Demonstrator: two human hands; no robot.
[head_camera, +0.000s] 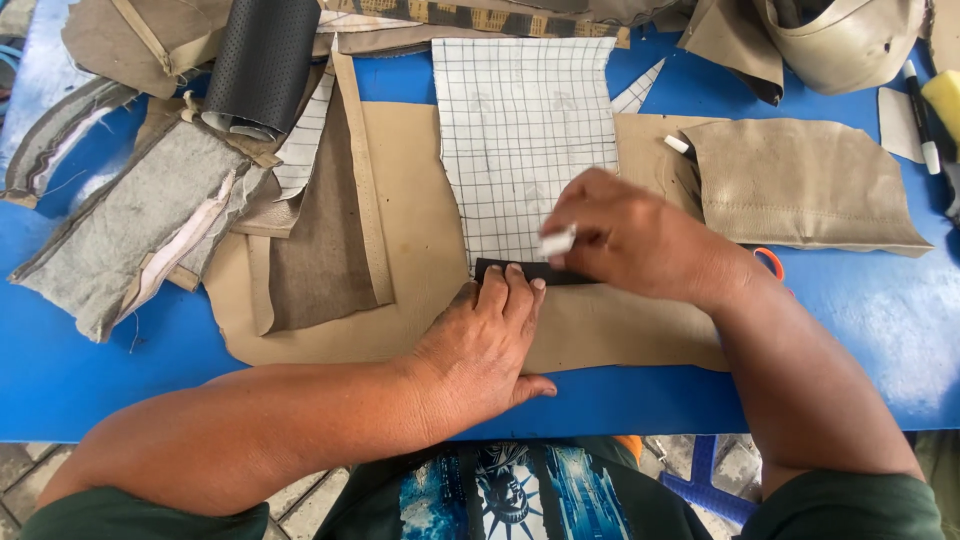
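A white squared paper pattern (525, 140) lies on a large tan leather sheet (410, 230) on the blue table (60, 380). My left hand (485, 345) lies flat, its fingertips pressing a narrow black strip (545, 271) at the pattern's lower edge. My right hand (635, 240) pinches a small white piece of chalk (557, 241) just above that strip. Both forearms reach in from the near edge.
Grey felt-backed pieces (130, 225) and a black perforated roll (262, 60) sit at the left. A tan leather piece (805, 185) lies right, with another chalk bit (677, 144), a marker pen (920, 115), a yellow sponge (943, 100) and orange scissor handles (770, 262).
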